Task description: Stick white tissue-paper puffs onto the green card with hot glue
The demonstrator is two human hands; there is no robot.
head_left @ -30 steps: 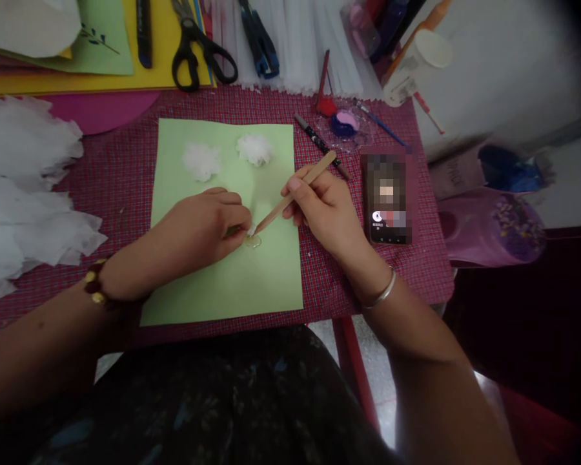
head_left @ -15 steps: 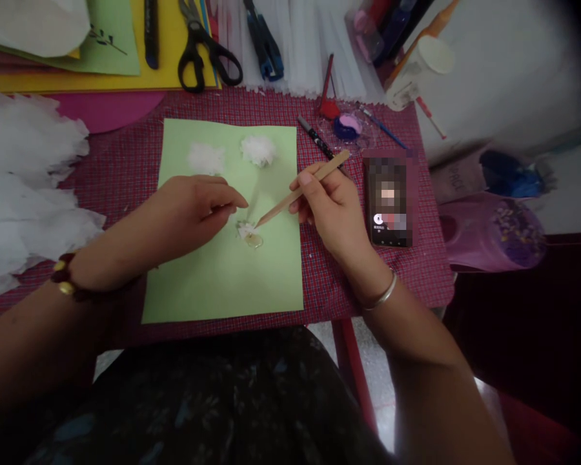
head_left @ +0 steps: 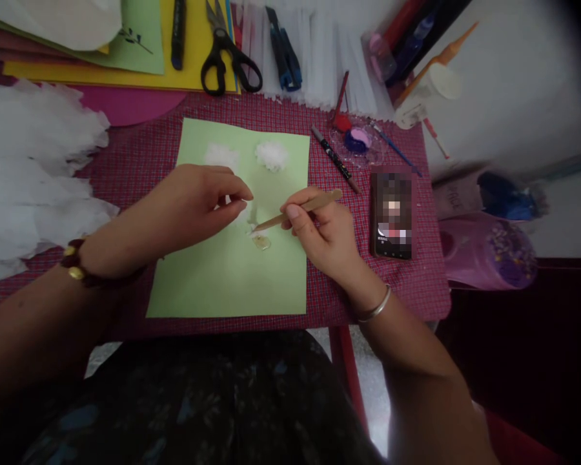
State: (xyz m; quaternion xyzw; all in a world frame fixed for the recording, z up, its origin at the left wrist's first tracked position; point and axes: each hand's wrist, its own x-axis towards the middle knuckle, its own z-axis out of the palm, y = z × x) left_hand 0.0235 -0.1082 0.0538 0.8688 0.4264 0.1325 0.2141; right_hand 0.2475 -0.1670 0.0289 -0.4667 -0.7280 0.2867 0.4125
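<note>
My right hand (head_left: 322, 232) is closed round a flat wooden stick (head_left: 300, 211), whose pointed tip is low over a light green sheet of paper (head_left: 232, 287). At the tip is a small white scrap (head_left: 252, 228), just above a clear, shiny blob of glue (head_left: 261, 242). My left hand (head_left: 213, 197) hovers over the sheet to the left, with thumb and forefinger brought together; what lies between them, if anything, is too small to make out. Two white fluffy tufts, one on the right (head_left: 272, 155) and a paler one (head_left: 221, 155), are on the upper part of the sheet.
Ruffled white paper (head_left: 43, 155) spreads at the left. Scissors (head_left: 227, 58), a black marker (head_left: 178, 35) and a box cutter (head_left: 284, 51) lie along the back. To the right are a pen (head_left: 336, 159), a paint palette (head_left: 358, 141), a blue brush (head_left: 396, 150) and a phone (head_left: 392, 216).
The view has shifted, so the sheet and tools appear further right. The stick lies flatter in my right hand. Less white shows at its tip, and my left fingertips are closer together.
</note>
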